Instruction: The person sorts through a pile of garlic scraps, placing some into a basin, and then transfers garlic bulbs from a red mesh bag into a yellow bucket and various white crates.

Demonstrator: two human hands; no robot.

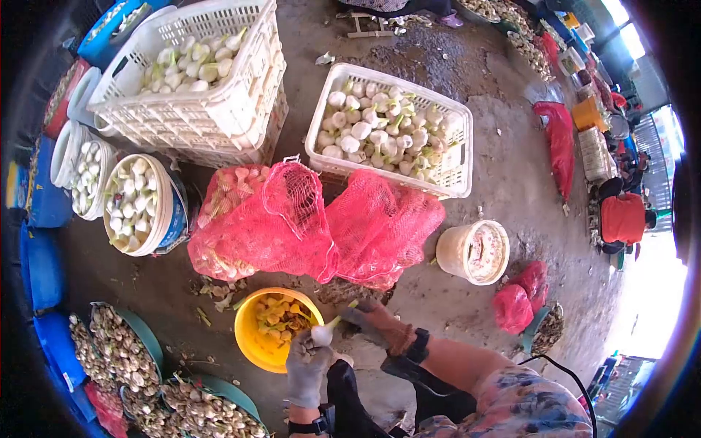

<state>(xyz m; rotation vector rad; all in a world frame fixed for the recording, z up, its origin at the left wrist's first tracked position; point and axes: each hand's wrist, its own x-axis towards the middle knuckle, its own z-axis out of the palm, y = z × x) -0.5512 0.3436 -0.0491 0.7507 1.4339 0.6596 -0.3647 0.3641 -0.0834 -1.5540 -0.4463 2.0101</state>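
A white garlic bulb (322, 335) with a short green stem is between my two gloved hands. My left hand (307, 365), in a pale glove, is closed around the bulb's lower side. My right hand (369, 321), in a darker, dirty glove, is closed at the stem end; any tool in it cannot be made out. Just left of the bulb stands a yellow bucket (248, 343) with brownish-yellow scraps (281, 317) inside. Beyond my hands lie red mesh bags (285, 226), the left one with garlic showing through.
White crates of garlic (190, 120) (464, 160) stand ahead. Buckets of bulbs (175, 212) are at left, green tubs (237, 392) at lower left. A small whitish bucket (453, 248) and red bags (513, 306) sit at right. A person in red (623, 219) is farther right.
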